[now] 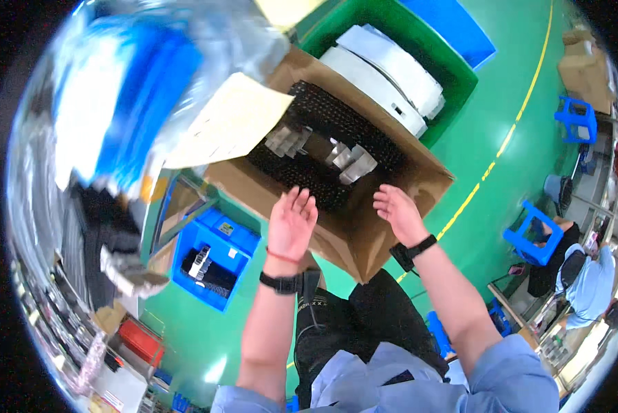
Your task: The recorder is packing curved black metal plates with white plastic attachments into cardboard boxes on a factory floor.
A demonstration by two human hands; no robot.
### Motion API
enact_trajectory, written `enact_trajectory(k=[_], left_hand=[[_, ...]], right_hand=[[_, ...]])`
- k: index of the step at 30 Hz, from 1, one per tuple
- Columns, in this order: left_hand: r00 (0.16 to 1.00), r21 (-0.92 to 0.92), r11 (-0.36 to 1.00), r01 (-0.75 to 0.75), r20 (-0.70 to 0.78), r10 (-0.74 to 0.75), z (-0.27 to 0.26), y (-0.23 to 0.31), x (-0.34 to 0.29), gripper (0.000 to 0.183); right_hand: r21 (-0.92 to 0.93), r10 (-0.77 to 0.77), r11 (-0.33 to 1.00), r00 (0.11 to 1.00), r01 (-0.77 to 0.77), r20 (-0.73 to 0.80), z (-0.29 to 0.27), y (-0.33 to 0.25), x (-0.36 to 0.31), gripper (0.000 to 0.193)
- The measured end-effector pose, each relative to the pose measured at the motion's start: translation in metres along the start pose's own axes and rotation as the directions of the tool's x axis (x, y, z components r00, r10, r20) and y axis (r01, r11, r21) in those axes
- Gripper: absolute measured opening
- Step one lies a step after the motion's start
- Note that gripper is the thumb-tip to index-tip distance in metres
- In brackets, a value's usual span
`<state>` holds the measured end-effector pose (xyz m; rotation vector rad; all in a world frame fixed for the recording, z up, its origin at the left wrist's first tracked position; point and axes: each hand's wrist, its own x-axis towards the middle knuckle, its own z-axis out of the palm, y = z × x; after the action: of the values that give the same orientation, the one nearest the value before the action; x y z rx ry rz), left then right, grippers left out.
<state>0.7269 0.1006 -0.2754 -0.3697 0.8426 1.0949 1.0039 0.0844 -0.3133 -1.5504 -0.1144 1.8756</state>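
An open cardboard box point(419, 160) stands in front of me, with rows of black, dotted pieces point(343, 113) along its inner sides. Between those rows lie shiny silver metal parts point(355, 164); more pale silvery pieces point(287, 140) sit to their left. My left hand point(293, 224) is over the box's near left edge, palm turned upward, fingers loosely bent and holding nothing. Over the near right part of the box is my right hand point(398, 210), its fingers stretched toward the inside and nothing in them. Neither hand touches the silver parts.
A green crate point(457, 82) with white panels point(391, 76) stands behind the box. Yellow paper point(233, 124) overlaps the box's left side, beside blurred blue-and-white wrapped goods point(126, 96). A blue bin point(216, 258) sits low at left. Far right, a person point(591, 282) sits near blue stools point(536, 234).
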Motion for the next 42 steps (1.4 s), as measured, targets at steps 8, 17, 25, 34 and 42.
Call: enact_trajectory(k=[8, 17, 25, 34, 42], left_hand=[[0.956, 0.006, 0.961, -0.278, -0.096, 0.277, -0.04, 0.031, -0.279, 0.013], [0.877, -0.02, 0.888, -0.459, -0.171, 0.449, -0.155, 0.007, -0.502, 0.012], [0.678, -0.099, 0.694, -0.713, -0.353, 0.645, -0.301, -0.011, -0.726, 0.012], [0.624, -0.199, 0.595, -0.779, -0.338, 0.704, -0.32, -0.014, -0.786, 0.013], [0.725, -0.172, 0.704, -0.689, -0.172, 0.667, -0.253, 0.027, -0.726, 0.016]], right_hand=[[-0.365, -0.102, 0.907, 0.951, 0.209, 0.292, 0.078, -0.021, -0.225, 0.026], [-0.266, -0.132, 0.911, 0.834, 0.315, 0.536, 0.187, 0.109, -0.404, 0.023], [-0.342, -0.041, 0.748, 0.554, 0.569, 0.832, 0.261, 0.263, -0.535, 0.022], [-0.315, -0.015, 0.558, 0.388, 0.768, 0.921, 0.287, 0.273, -0.61, 0.022], [-0.348, -0.094, 0.642, 0.521, 0.683, 0.848, 0.259, 0.219, -0.584, 0.024]])
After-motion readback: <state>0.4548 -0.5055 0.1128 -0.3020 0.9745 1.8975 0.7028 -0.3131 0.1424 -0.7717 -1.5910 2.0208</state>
